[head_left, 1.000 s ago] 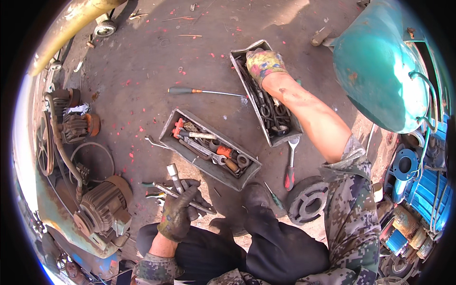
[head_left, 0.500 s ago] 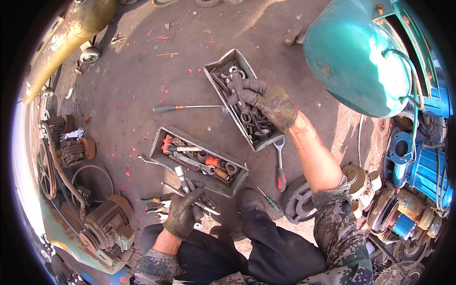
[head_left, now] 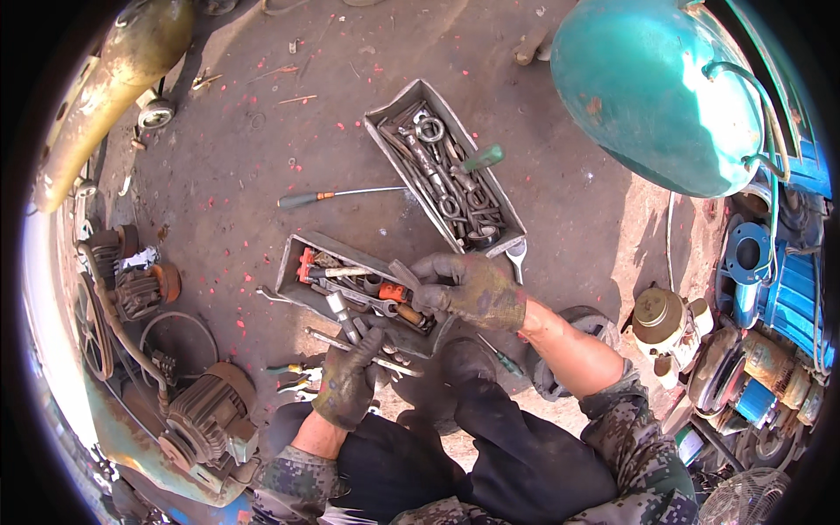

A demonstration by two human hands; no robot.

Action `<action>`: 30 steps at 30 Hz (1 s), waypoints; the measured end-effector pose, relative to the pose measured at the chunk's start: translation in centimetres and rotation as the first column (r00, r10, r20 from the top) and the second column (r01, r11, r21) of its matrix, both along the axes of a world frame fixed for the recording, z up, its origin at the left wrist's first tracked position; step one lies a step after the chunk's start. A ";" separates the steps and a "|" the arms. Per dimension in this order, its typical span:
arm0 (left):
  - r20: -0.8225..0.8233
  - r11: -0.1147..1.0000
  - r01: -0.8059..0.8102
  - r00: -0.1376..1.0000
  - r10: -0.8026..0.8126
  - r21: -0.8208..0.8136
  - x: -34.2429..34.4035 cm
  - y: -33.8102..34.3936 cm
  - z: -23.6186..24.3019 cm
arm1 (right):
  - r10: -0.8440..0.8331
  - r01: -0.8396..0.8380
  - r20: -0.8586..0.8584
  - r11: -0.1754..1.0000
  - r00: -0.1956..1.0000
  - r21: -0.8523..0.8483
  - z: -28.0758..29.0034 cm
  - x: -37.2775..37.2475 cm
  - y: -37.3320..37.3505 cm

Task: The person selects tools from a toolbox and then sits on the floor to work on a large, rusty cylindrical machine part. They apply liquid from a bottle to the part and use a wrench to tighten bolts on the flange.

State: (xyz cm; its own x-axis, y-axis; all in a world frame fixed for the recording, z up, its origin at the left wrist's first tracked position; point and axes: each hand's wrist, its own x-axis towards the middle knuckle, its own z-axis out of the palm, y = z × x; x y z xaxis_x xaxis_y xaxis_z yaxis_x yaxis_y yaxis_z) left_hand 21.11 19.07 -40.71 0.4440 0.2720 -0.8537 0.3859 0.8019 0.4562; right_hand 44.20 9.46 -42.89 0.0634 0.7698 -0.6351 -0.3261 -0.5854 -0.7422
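Observation:
My left hand [head_left: 344, 389], in a worn work glove, is closed around a bundle of metal tools, among them a rod-like bar [head_left: 385, 360] and a chrome socket tool [head_left: 338, 306]. My right hand [head_left: 481, 290], also gloved, pinches a short, flat, dark metal piece [head_left: 403, 273]; its exact kind is unclear. That hand hovers by the right end of the nearer metal toolbox [head_left: 285, 271], which holds an orange-red tool, a hammer-like handle and wrenches. Beyond it lies a second metal toolbox [head_left: 500, 246] full of wrenches, with a green-handled tool [head_left: 482, 158] across its edge.
A long screwdriver [head_left: 302, 199] lies left of the farther box. Pliers [head_left: 297, 378] rest beside my left hand, and a small green screwdriver [head_left: 500, 356] by my shoe. A teal tank [head_left: 643, 96] stands far right, blue pumps [head_left: 792, 289] right, an electric motor [head_left: 210, 411] left.
My right hand has come back from the farther toolbox toward my left hand, carrying the dark metal piece. The green-handled tool in that box is now uncovered. My left hand keeps its bundle.

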 end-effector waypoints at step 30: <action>0.186 0.975 0.039 0.979 -0.081 0.221 2.1 -0.6 1.3 | -0.026 0.005 -0.253 0.996 0.967 -0.084 0.6 -2.6 -3.6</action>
State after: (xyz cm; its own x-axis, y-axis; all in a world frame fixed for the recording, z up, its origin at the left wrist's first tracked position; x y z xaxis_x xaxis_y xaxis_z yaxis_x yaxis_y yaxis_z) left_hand 23.19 18.44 -39.46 0.6158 0.4071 -0.6746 0.3181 0.6549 0.6856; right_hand 41.57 5.87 -42.24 -0.0962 0.7148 -0.6926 -0.5070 -0.6340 -0.5839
